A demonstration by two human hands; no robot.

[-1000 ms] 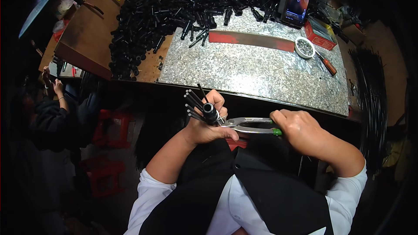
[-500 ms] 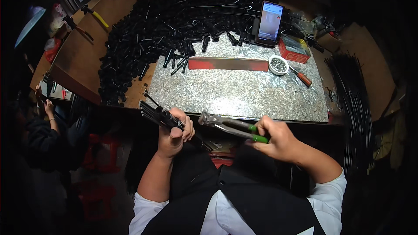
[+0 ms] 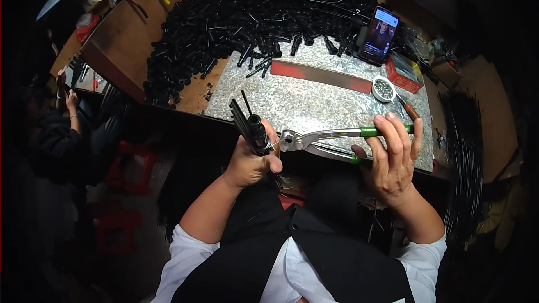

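Observation:
My left hand (image 3: pixel 247 165) is closed around a bundle of thin black rods (image 3: pixel 238 119) and a black tubular part (image 3: pixel 257 130), held upright just off the table's near edge. A thin pale wire (image 3: pixel 272 145) sticks out from the tubular part toward the right. End-cutting pincers (image 3: pixel 331 133) with green grips are in my right hand (image 3: pixel 394 163), its fingers over the upper handle and the thumb by the lower one. The pincers' head lies close to the wire; whether the jaws grip it I cannot tell.
Black tubular parts (image 3: pixel 224 28) are heaped across the back and left of the speckled tabletop (image 3: pixel 314 104). A flat red-brown bar (image 3: pixel 320 77), a white bowl of small metal pieces (image 3: pixel 383 89), a screwdriver (image 3: pixel 412 112), a red box (image 3: pixel 405 73) and a lit phone (image 3: pixel 380 36) lie behind my hands. Another person's hands (image 3: pixel 72 101) show far left.
The view has swung, shifting the table rightward. My left hand has turned the bundle more upright. The pincers have come up to the wire, and my right fingers have spread along the handles.

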